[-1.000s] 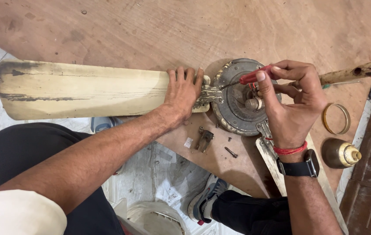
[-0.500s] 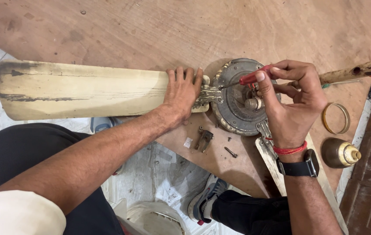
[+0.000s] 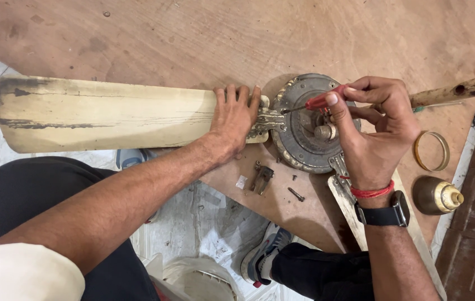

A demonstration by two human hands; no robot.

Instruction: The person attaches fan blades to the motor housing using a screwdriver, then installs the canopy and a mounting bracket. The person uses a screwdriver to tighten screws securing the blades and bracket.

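Screwdriver (image 3: pixel 318 102) with red handle is in the right hand (image 3: pixel 374 131), the fingers closed around it, and its metal tip touches the place where the blade bracket (image 3: pixel 268 120) meets the round fan motor (image 3: pixel 307 125). The tool lies almost flat, its long axis going left to right, with the tip pointing left toward the blade. The left hand (image 3: pixel 237 114) rests flat and open on the root of the cream fan blade (image 3: pixel 103 114) and presses it on the wooden board (image 3: pixel 193 39). This blade also has its long axis left to right, the free end pointing left, away from the motor. I judge the step in hand is working a bracket screw; the next move calls for keeping the tip well seated and the blade steady. A loose screw (image 3: pixel 296 194) and a small metal part (image 3: pixel 262 178) lie near the motor.
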